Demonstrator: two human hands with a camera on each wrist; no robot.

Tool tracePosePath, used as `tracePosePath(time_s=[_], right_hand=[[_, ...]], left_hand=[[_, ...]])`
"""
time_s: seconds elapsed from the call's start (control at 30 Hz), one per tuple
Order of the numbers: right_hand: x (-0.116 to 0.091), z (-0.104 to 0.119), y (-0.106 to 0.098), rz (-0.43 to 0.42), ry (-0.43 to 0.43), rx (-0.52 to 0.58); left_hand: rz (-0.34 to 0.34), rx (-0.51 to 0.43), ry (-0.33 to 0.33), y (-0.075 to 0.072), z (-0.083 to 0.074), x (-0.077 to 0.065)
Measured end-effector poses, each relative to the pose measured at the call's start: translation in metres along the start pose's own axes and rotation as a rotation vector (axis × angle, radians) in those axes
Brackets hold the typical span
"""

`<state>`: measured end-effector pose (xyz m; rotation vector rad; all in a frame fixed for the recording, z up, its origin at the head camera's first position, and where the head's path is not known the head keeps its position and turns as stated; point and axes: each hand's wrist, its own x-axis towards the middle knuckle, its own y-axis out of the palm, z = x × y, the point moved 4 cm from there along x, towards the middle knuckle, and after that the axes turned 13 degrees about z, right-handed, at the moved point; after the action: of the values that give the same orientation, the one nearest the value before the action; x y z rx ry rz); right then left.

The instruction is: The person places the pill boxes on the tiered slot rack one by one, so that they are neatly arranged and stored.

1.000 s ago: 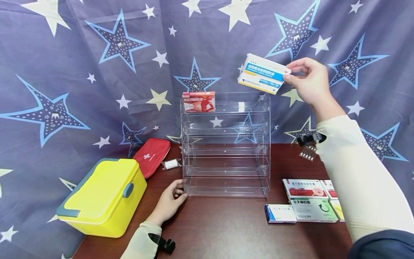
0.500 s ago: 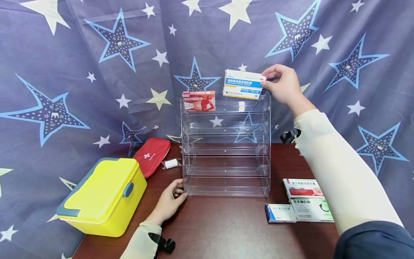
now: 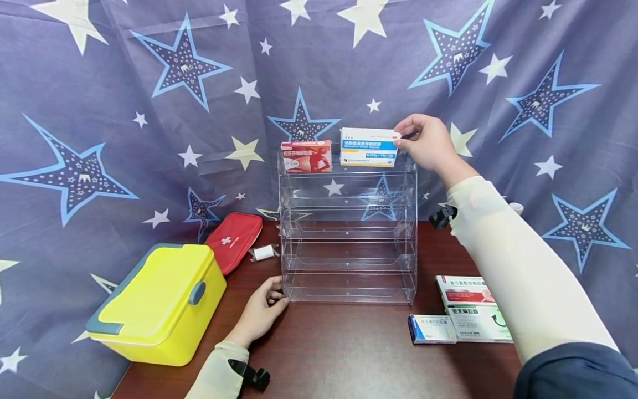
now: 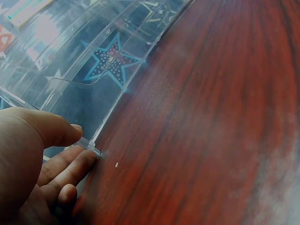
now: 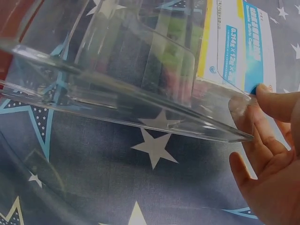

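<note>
A clear acrylic tiered rack (image 3: 347, 265) stands upright on the table. At its lower left corner my left hand (image 3: 259, 311) pinches the edge; in the left wrist view the thumb (image 4: 61, 129) lies on one side of the panel and fingers on the other. My right hand (image 3: 427, 143) holds a white, blue and yellow medicine box (image 3: 368, 147) by its right end. This box stands in the top tier, its lower part behind the clear front lip in the right wrist view. Left of it, a red medicine box (image 3: 306, 157) sits in the same tier, with a gap between them.
Several medicine boxes lie right of the rack, including a green-white one (image 3: 478, 323) and a blue-white one (image 3: 432, 329); my right sleeve covers part of that group. To the left are a yellow lidded case (image 3: 154, 305), a red first-aid pouch (image 3: 234, 243) and a small white wrapped roll (image 3: 263, 252).
My right hand has carried the white and blue box left and down from above the rack into the top tier, turning it level. The left hand has stayed at the corner.
</note>
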<state>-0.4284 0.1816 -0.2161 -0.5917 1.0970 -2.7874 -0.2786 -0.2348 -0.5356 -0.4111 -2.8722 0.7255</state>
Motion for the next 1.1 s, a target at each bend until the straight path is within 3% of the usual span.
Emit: tracePosePath(time_s=[0.4, 1.1], right_hand=[[-0.0009, -0.0004, 0.0057, 0.032, 0.001, -0.075], [-0.0006, -0.0048, 0.0064, 0.051, -0.01, -0.038]], left_hand=[[0.0, 0.009, 0.01, -0.0006, -0.0026, -0.0011], [0.004, -0.001, 0.008, -0.0005, -0.0016, -0.0005]])
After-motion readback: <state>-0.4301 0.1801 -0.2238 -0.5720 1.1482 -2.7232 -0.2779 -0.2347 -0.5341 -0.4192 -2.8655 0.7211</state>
